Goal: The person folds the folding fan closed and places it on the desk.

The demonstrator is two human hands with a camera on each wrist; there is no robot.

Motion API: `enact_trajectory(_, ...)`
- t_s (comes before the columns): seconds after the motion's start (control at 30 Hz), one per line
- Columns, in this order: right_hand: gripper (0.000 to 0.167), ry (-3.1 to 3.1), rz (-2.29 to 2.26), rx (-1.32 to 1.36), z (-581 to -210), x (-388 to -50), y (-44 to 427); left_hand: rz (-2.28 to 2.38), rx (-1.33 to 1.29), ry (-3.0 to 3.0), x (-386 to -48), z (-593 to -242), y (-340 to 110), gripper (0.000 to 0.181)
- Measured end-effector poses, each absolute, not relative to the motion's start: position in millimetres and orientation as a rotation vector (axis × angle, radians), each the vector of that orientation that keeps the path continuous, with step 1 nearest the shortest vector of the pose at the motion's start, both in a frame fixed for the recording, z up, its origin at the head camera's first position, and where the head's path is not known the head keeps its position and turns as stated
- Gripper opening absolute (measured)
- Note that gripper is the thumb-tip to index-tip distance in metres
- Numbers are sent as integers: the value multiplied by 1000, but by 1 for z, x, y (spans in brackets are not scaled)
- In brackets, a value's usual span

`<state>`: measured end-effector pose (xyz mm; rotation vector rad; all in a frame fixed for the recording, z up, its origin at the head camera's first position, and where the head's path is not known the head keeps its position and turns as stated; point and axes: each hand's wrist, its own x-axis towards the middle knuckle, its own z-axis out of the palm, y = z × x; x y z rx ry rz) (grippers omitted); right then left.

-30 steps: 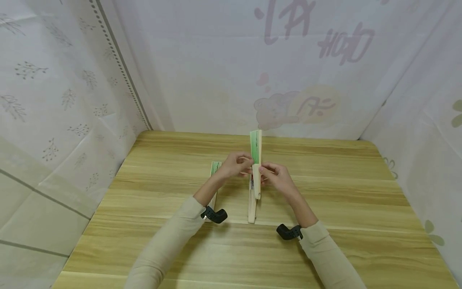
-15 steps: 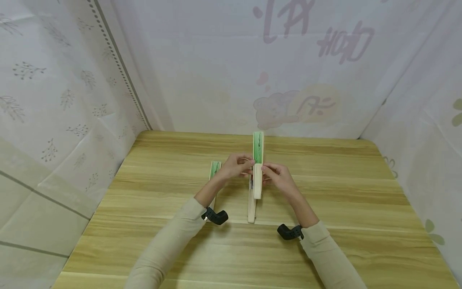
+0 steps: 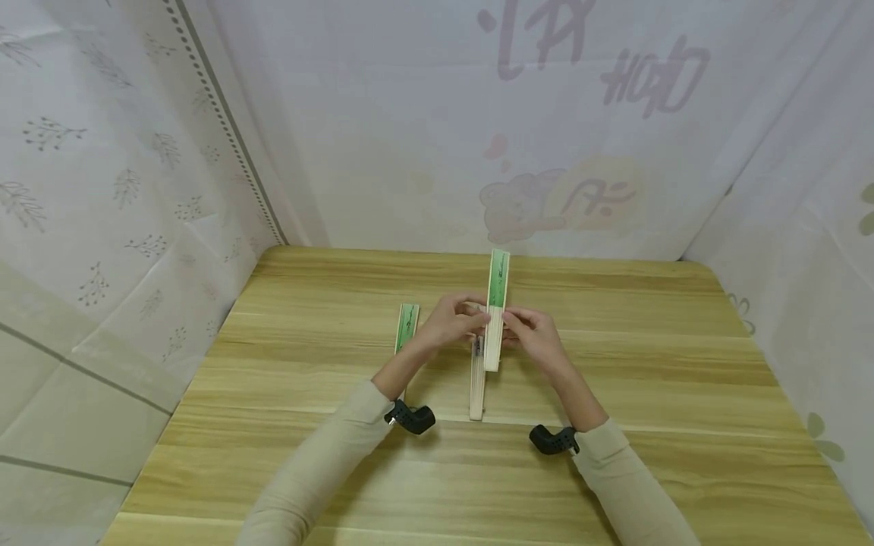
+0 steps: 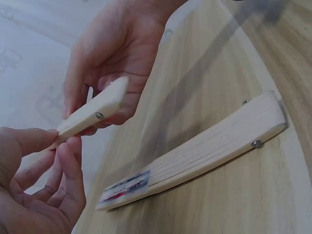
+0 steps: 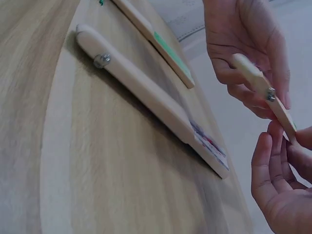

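Observation:
A folded hand fan with a green printed upper part (image 3: 498, 282) and pale wooden ribs is held raised above the table. My left hand (image 3: 452, 320) pinches its left edge between thumb and fingers, and my right hand (image 3: 539, 341) pinches its right edge. In the left wrist view, a metal rivet shows near the end of this fan (image 4: 105, 105). Beneath it lies a second folded fan (image 3: 476, 390) with a dark, red-flecked print, its upper part hidden by the hands. A third folded fan, green (image 3: 407, 326), lies to the left, partly covered by my left forearm.
The fans lie on a wood-grain table (image 3: 635, 379) with a rounded far edge. Pale printed cloth (image 3: 382, 136) hangs behind and at both sides. A black wrist camera (image 3: 412, 417) sits on the left wrist, another (image 3: 553, 440) on the right.
The held fan has turned from a narrow, edge-on angle to show its green side and ribs more squarely. Both hands have shifted slightly right with it. The two lying fans stay put.

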<state>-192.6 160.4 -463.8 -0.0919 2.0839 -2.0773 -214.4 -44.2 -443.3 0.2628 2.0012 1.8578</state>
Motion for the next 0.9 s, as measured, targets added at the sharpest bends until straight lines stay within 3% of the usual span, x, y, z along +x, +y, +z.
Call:
enact_trajectory(0.4,29,2215,-2067,-107,-470,-185,171,1904,151,2033,-206,-452,-28,28)
enact_trajectory(0.9,29,2269,-2046,-180,-474,-178,184,1929,237,2116,-199,-460,-17,24)
